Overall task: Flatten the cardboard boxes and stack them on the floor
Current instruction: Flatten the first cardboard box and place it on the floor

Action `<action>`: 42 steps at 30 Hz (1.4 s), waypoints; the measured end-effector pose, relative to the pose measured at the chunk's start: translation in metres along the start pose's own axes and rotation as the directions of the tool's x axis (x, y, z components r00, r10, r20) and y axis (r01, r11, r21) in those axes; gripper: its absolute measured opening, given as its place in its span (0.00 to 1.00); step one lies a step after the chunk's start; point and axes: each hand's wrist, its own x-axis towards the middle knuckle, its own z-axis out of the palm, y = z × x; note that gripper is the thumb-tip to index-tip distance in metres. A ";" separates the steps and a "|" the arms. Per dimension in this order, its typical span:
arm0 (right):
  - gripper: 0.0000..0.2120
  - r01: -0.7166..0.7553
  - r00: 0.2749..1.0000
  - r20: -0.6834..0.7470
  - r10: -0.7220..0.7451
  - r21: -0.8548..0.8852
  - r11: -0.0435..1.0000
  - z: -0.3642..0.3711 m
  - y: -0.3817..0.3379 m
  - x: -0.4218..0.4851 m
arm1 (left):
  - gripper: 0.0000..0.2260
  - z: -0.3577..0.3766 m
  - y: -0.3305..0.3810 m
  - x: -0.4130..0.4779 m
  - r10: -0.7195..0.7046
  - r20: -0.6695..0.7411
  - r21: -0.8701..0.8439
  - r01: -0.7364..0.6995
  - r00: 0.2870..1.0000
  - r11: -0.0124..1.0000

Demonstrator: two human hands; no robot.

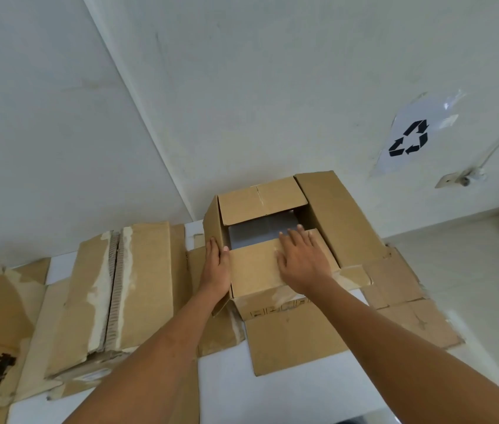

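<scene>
Our left hand [217, 266] grips the left wall of the open box [330, 215], thumb inside and fingers outside. Our right hand [301, 260] lies flat, fingers spread, on its near flap [254, 270] (the far flap is folded inward). Left of our left hand, flattened boxes [113, 289] lie on the white surface [227, 377].

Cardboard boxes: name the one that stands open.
The box touched by the left hand and right hand: flaps spread, inside showing. The others lie closed or flat.
</scene>
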 end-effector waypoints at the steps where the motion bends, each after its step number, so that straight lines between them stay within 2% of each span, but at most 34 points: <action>1: 0.30 0.019 1.000 -0.013 -0.019 0.001 1.000 0.002 -0.001 0.000 | 0.27 0.000 -0.002 0.001 0.000 0.002 -0.012 0.000 1.000 1.000; 4: 0.32 0.048 0.995 -0.087 -0.051 -0.033 0.998 -0.002 0.003 0.001 | 0.27 0.001 -0.005 0.003 -0.015 0.003 -0.077 0.015 1.000 0.997; 8: 0.30 0.079 0.974 -0.213 -0.081 -0.017 0.997 -0.004 0.004 -0.001 | 0.27 0.006 -0.009 0.007 -0.050 -0.007 -0.303 0.045 0.999 0.952; 11: 0.28 0.094 0.957 -0.275 -0.091 -0.003 0.996 -0.005 0.005 -0.003 | 0.26 0.008 -0.008 0.006 -0.077 -0.005 -0.390 0.069 0.997 0.918; 19: 0.26 0.123 0.930 -0.352 -0.107 0.024 0.992 -0.004 0.006 -0.006 | 0.26 0.007 -0.005 0.003 -0.075 -0.002 -0.432 0.066 0.997 0.899; 24: 0.23 0.174 0.854 -0.503 -0.136 0.030 0.984 -0.006 0.006 -0.007 | 0.27 0.008 -0.010 0.004 -0.037 -0.007 -0.391 0.031 0.999 0.920; 27: 0.17 0.181 0.799 -0.588 -0.127 0.034 0.983 -0.013 0.005 -0.003 | 0.29 0.008 -0.011 0.003 -0.035 -0.012 -0.393 0.028 0.999 0.919; 29: 0.12 0.178 0.762 -0.639 -0.105 0.051 0.983 -0.025 0.000 0.001 | 0.34 0.009 -0.016 0.006 -0.034 -0.017 -0.399 0.025 0.999 0.917; 32: 0.15 0.178 0.746 -0.661 -0.080 0.082 0.981 -0.053 -0.012 0.005 | 0.38 0.012 -0.025 0.016 -0.040 -0.009 -0.405 0.033 0.999 0.914; 34: 0.18 0.149 0.838 -0.541 -0.071 0.101 0.984 -0.076 -0.022 0.005 | 0.35 0.015 -0.037 0.025 -0.055 0.003 -0.411 0.051 0.998 0.910; 36: 0.18 0.093 0.964 -0.256 -0.068 0.087 0.992 -0.097 -0.029 0.005 | 0.33 0.020 -0.054 0.040 -0.071 0.013 -0.411 0.070 0.997 0.909; 37: 0.17 0.077 0.991 -0.113 -0.067 0.092 0.993 -0.108 -0.030 0.003 | 0.33 0.020 -0.054 0.040 -0.072 0.015 -0.409 0.072 0.997 0.910; 39: 0.17 0.094 0.987 0.112 -0.113 0.156 0.983 -0.124 -0.031 -0.005 | 0.35 0.015 -0.036 0.027 -0.054 0.011 -0.391 0.053 0.999 0.919; 42: 0.19 0.132 0.937 0.300 -0.178 0.168 0.977 -0.119 -0.034 -0.022 | 0.28 0.007 -0.008 0.005 -0.032 -0.011 -0.319 0.027 0.999 0.947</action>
